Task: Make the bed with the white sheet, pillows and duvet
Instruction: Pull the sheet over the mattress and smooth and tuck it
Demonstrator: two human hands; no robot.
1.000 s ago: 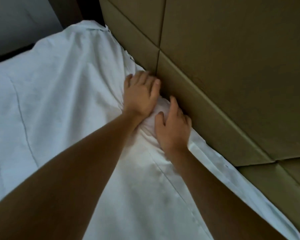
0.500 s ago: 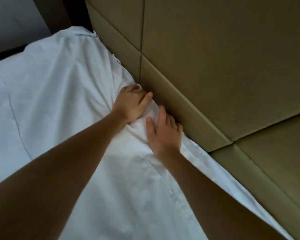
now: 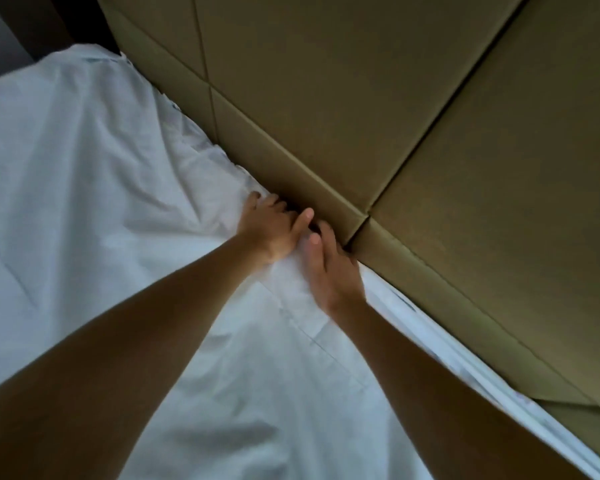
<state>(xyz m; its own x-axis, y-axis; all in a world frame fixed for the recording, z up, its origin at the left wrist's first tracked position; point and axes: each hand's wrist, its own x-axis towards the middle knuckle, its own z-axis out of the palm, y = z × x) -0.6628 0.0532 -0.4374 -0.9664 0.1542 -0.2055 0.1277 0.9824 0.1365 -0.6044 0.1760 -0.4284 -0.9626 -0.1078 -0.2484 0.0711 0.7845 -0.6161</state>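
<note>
Left grip (image 3: 274,230) is clenched over the bunched edge of the white sheet (image 3: 101,202). Its fingers curl down into the dark gap where the bed meets the padded headboard (image 3: 361,116), and its thumb stretches toward 2 o'clock. My right grip (image 3: 331,271) lies just beside it at 4 o'clock, the two thumbs nearly touching. Its fingers run fairly straight along the foot of the headboard and press the sheet down into the same gap, grasping nothing that I can see, though the fingertips are lost in shadow. From my grips the sheet spreads over the bed toward 9 and 7 o'clock, with creases fanning toward 10 o'clock. Its far corner sits at 11 o'clock, and its edge follows the headboard down to 5 o'clock. Tan headboard panels fill the view from 12 to 4 o'clock.
</note>
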